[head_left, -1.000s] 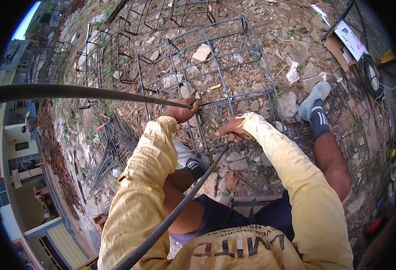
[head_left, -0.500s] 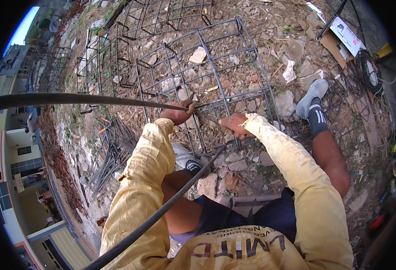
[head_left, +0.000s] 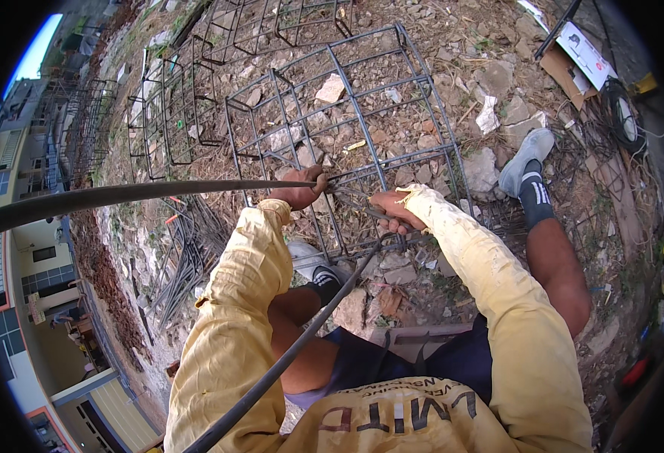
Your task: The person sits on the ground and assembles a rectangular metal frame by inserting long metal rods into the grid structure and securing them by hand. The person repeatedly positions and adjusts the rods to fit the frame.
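A long dark steel bar (head_left: 158, 189) runs in from the left edge, and my left hand (head_left: 299, 194) is closed around its far end. My right hand (head_left: 400, 209) is closed just to the right, with a thin grey metal tool (head_left: 364, 207) reaching from it toward my left hand; its exact kind is unclear. Both hands are over the near side of a rebar cage (head_left: 370, 142) of tied bars and square stirrups, lying on the ground. A second dark bar (head_left: 294, 332) slants from the lower edge up to the cage's near side, below my right hand.
More rebar frames (head_left: 170, 113) lie to the left and at the back. A heap of loose thin rods (head_left: 185, 257) is beside my left forearm. Rubble (head_left: 483, 170) surrounds my feet. A cardboard box (head_left: 566, 75) and a coiled black cable (head_left: 620, 117) are at the far right.
My right hand has turned, with more of its fingers showing underneath, and the metal tool has tilted. The long bar's near end has swung lower at the left. My left hand keeps its place.
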A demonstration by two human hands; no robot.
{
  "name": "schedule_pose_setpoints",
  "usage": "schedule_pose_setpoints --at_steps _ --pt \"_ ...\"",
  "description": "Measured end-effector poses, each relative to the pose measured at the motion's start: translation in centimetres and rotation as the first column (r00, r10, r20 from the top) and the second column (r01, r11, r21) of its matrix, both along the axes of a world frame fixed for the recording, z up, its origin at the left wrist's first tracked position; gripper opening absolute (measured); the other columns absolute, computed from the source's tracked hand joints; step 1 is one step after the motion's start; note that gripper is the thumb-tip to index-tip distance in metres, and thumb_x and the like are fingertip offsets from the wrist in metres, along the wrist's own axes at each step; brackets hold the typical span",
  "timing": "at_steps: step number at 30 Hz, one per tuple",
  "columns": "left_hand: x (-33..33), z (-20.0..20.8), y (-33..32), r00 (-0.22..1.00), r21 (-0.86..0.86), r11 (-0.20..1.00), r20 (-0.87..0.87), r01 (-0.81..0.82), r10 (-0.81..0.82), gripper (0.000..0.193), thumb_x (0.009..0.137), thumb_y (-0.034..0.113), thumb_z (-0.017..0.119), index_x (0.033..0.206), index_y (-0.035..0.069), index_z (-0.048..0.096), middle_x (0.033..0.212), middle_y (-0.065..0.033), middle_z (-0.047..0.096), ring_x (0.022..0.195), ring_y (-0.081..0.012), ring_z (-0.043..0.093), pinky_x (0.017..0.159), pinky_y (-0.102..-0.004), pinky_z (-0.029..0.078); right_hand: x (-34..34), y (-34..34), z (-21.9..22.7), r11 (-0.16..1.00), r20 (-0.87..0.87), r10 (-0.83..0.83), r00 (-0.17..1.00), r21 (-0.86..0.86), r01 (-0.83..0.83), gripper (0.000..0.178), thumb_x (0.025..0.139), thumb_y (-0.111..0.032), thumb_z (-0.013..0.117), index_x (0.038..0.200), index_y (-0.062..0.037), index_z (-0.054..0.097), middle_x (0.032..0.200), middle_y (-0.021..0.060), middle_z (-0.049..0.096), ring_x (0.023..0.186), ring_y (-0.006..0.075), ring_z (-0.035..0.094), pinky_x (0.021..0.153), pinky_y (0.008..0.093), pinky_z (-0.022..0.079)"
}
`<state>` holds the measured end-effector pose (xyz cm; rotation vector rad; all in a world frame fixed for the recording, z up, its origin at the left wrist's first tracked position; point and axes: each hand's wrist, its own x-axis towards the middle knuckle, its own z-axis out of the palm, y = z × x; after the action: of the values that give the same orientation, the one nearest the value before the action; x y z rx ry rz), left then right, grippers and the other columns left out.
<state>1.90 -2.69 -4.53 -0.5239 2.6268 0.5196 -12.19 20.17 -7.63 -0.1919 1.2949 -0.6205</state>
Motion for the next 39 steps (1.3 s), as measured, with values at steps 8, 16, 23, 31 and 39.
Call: schedule_pose_setpoints --at_steps 8,16,23,31,39 --pt "0.5 -0.5 -0.4 0.999 0.015 0.999 0.033 -0.043 0.042 0.039 0.094 0.038 0.038 0.095 0.004 0.057 0.089 -0.0253 0.062 0.088 -0.0456 0.059 0.079 -0.0522 0.045 2.8 1.7 2.1 0.847 -0.922 0.207 0.326 0.003 -0.532 0.069 0.092 -0.049 0.054 0.135 0.0029 0.041 0.126 0.0278 0.054 0.12 0.041 0.053 0.098 0.0495 0.044" --pt "-1.0 0.9 0.5 1.0 0.032 0.999 0.014 -0.026 0.026 0.04 0.094 0.04 0.037 0.098 0.006 0.059 0.089 -0.0247 0.063 0.09 -0.0456 0.06 0.08 -0.0523 0.045 -0.6 1.1 -3.1 0.962 -0.261 0.202 0.944 -0.126 -0.24 0.064 0.098 -0.056 0.04 0.111 0.0041 0.058 0.088 0.0178 0.064 0.081 0.032 0.066 0.07 0.0525 0.052" --pt "0.1 0.2 0.0 0.998 0.03 0.998 0.048 -0.052 0.05 0.041 0.095 0.041 0.037 0.098 0.006 0.058 0.091 -0.0251 0.063 0.089 -0.0469 0.059 0.081 -0.0535 0.045 0.0 -0.5 -1.6 0.714 -0.861 0.348 0.372 -0.013 -0.7 0.041 0.097 -0.035 0.049 0.097 0.0037 0.061 0.08 0.0195 0.065 0.071 0.0289 0.067 0.056 0.0398 0.053" --pt "0.0 0.2 -0.1 0.998 0.014 0.999 0.046 -0.035 0.035 0.039 0.096 0.04 0.039 0.1 0.007 0.057 0.091 -0.025 0.064 0.089 -0.0473 0.059 0.081 -0.0541 0.045 -0.8 -0.6 -0.5 0.925 -0.218 0.358 0.908 -0.05 -0.377 0.066 0.079 -0.057 0.069 0.1 0.0048 0.061 0.063 0.0088 0.06 0.053 0.0171 0.059 0.047 0.0314 0.048" --pt "0.3 -0.1 -0.4 1.0 0.021 1.0 -0.007 0.007 -0.006 0.039 0.096 0.039 0.036 0.098 0.006 0.057 0.092 -0.0248 0.063 0.089 -0.0464 0.059 0.08 -0.0525 0.045 2.3 2.4 1.3 0.835 -0.949 0.178 0.26 0.006 -0.551 0.071 0.093 -0.053 0.052 0.138 0.0013 0.039 0.12 0.03 0.058 0.115 0.0392 0.058 0.098 0.0516 0.044"
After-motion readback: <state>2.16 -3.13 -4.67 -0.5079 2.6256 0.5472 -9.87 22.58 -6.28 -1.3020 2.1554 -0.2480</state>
